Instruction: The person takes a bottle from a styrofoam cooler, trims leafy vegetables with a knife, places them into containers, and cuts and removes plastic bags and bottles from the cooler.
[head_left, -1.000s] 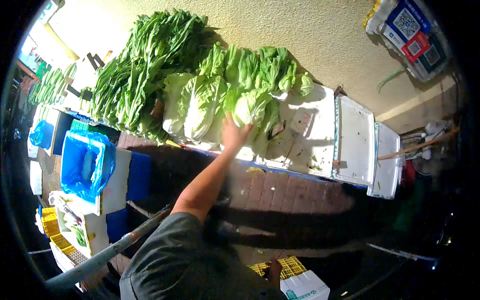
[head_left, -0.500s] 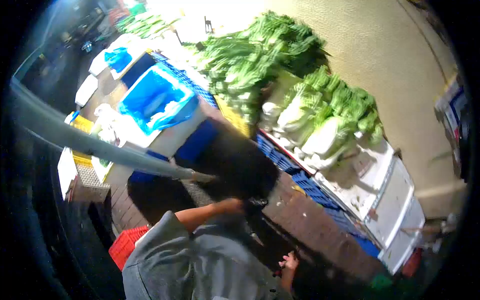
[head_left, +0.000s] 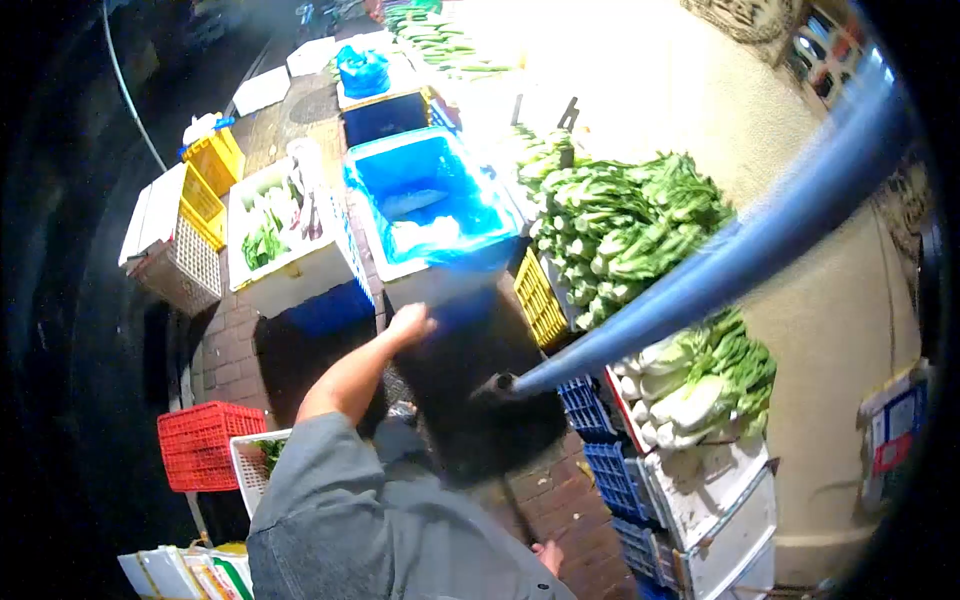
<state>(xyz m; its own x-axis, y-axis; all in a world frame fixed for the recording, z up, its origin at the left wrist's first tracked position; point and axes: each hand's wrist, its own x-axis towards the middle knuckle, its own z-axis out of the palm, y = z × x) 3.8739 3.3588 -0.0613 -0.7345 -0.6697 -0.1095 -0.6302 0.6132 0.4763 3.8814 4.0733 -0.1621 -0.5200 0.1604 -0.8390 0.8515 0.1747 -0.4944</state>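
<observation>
Standing just beyond my left hand [head_left: 411, 323] is the blue-lined box [head_left: 402, 287], pale things [head_left: 425, 235] inside. That hand's fingers look curled, though I can't tell whether they hold anything; nor can I for my right hand [head_left: 547, 557], low beside my shirt [head_left: 340, 520]. A white box of vegetables [head_left: 300, 285] sits left of the lined one, leafy greens [head_left: 640, 210] right, a red crate [head_left: 208, 446] nearer me.

Brick flr [head_left: 565, 500], beige wall [head_left: 820, 330], v. bright glare [head_left: 600, 70] up top.
</observation>
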